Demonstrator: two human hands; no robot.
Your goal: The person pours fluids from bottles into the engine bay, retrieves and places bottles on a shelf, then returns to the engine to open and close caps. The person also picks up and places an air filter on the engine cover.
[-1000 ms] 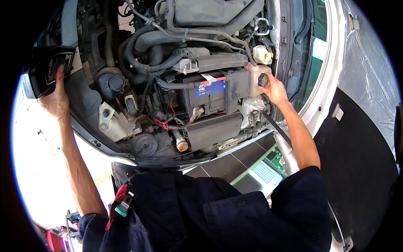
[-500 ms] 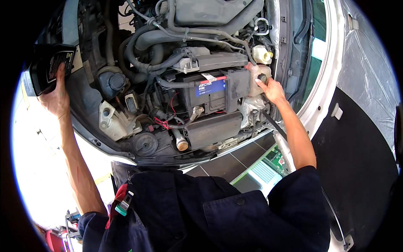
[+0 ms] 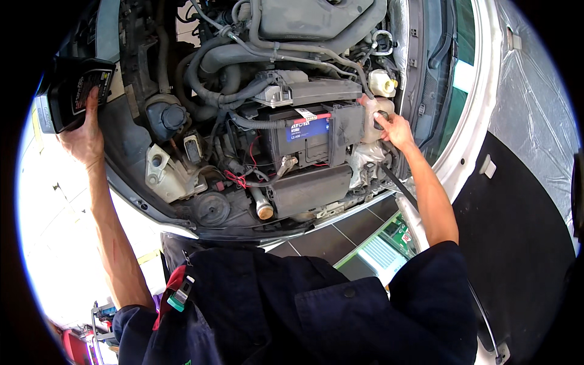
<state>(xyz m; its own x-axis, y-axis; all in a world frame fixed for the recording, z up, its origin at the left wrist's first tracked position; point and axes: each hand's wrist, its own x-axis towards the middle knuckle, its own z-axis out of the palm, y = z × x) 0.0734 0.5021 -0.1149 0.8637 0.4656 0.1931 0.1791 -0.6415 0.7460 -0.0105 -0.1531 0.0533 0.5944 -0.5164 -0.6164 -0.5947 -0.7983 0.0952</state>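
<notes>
My left hand (image 3: 86, 143) is raised at the far left, fingers wrapped round a black container (image 3: 76, 91) with a printed label on its side. Its lower end shows a pale, shiny face; the exact kind is unclear. Across the engine bay, my right hand (image 3: 398, 132) has thumb and fingers closed on the dark cap (image 3: 381, 118) of a translucent pinkish coolant tank (image 3: 370, 129). The cap sits at the top of the tank, partly covered by my fingers. Left of the tank is a car battery (image 3: 292, 141) with a blue label.
A smaller whitish reservoir with a yellow cap (image 3: 382, 83) stands beyond the tank. Hoses (image 3: 210, 61) and an engine cover (image 3: 310, 18) fill the far side. Red wires (image 3: 236, 179) lie near the battery. A dark panel (image 3: 511, 243) and the car's white body edge (image 3: 468, 140) are at right.
My right hand's fingers have shifted slightly round the cap, and the hand has turned a little. The left hand keeps the black container at nearly the same place. The view has moved slightly.
</notes>
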